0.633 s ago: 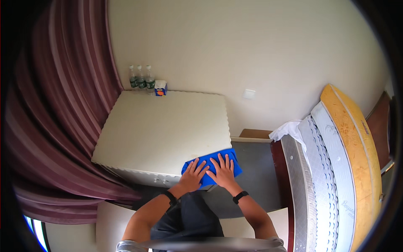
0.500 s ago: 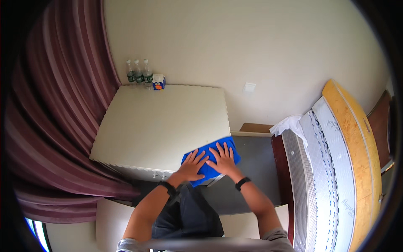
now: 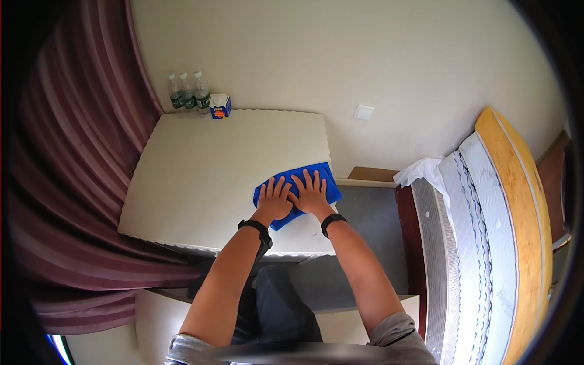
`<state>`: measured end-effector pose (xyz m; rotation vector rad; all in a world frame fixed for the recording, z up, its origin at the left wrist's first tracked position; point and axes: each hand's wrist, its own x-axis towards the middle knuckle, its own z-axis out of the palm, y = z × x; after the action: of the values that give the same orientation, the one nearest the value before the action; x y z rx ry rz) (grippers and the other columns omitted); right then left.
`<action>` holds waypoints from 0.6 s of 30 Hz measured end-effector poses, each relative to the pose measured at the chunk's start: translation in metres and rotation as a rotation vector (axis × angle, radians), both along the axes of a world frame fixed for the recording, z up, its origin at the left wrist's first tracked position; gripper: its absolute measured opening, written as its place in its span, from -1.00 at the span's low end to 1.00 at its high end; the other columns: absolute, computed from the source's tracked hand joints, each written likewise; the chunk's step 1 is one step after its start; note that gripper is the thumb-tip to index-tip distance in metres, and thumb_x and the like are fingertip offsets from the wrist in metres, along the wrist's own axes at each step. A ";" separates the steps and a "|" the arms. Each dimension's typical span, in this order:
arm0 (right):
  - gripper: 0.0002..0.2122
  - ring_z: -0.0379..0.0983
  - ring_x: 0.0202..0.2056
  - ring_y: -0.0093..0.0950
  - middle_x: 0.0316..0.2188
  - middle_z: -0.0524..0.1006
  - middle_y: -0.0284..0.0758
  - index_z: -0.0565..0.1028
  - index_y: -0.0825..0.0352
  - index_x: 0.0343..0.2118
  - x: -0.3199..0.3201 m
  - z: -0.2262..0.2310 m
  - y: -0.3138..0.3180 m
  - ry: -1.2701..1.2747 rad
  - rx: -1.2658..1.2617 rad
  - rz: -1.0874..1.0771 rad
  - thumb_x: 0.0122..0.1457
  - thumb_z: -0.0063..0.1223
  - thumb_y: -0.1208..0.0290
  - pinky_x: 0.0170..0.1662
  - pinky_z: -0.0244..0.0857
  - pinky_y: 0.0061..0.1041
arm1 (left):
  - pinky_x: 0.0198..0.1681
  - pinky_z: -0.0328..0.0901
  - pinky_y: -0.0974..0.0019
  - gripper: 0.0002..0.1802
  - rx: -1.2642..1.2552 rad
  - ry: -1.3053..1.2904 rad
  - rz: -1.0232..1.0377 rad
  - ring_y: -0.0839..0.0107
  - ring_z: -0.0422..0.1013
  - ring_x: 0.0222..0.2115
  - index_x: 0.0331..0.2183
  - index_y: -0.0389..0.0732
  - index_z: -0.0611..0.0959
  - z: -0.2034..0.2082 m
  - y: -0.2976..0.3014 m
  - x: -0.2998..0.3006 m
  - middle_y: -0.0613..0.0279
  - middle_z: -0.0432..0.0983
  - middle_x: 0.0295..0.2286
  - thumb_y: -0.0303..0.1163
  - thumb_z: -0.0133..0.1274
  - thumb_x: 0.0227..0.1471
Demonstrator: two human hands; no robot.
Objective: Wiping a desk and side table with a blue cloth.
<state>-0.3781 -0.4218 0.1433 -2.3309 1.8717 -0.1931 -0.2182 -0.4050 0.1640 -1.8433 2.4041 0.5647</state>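
A blue cloth (image 3: 325,178) lies spread on the right part of the cream-coloured table (image 3: 207,164), its right end reaching over the scalloped right edge. Both palms press on it from above. My left hand (image 3: 274,199) rests flat on the cloth's left part, fingers spread forward. Beside it, almost touching, my right hand (image 3: 311,193) lies on the middle of the cloth with fingers apart. Neither hand grips the fabric. A dark band circles each wrist.
Three clear bottles (image 3: 187,94) with white caps and a blue-and-white carton (image 3: 220,106) stand at the table's far left corner. Maroon curtains (image 3: 79,152) hang at the left. Mattresses (image 3: 468,231) lean upright at the right. A white switch plate (image 3: 364,112) is on the wall.
Both hands have slid the blue cloth forward, away from me, along the table's right side. More tabletop now shows in front of the cloth's near edge.
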 end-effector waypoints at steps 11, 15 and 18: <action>-0.32 -0.47 0.44 -0.04 0.47 -0.19 -0.30 0.01 -0.20 0.41 0.023 0.008 -0.154 0.028 0.174 -0.123 0.26 -0.37 -0.31 0.39 -0.57 0.11 | 0.39 -0.37 -0.19 -0.32 -0.039 0.049 0.040 0.08 -0.31 0.40 0.33 0.13 0.11 -0.010 -0.159 0.009 0.25 -0.19 0.39 -0.05 -0.29 0.20; -0.32 -0.46 0.45 -0.05 0.47 -0.19 -0.32 0.00 -0.21 0.41 0.014 0.003 -0.222 0.033 0.166 -0.183 0.26 -0.37 -0.31 0.40 -0.56 0.10 | 0.39 -0.38 -0.16 -0.33 -0.104 0.091 0.014 0.13 -0.31 0.41 0.32 0.15 0.14 -0.014 -0.226 0.002 0.30 -0.17 0.39 -0.01 -0.28 0.21; -0.32 -0.46 0.45 -0.05 0.47 -0.19 -0.31 0.00 -0.21 0.41 0.024 0.005 -0.260 0.026 0.175 -0.166 0.25 -0.38 -0.32 0.40 -0.56 0.09 | 0.39 -0.36 -0.17 -0.34 -0.129 0.101 0.023 0.13 -0.30 0.41 0.32 0.15 0.15 -0.013 -0.261 0.013 0.31 -0.16 0.39 -0.02 -0.29 0.22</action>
<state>-0.3538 -0.6815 0.1488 -2.0763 2.0067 -0.0157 -0.2048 -0.6662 0.1510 -1.9393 2.5434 0.5287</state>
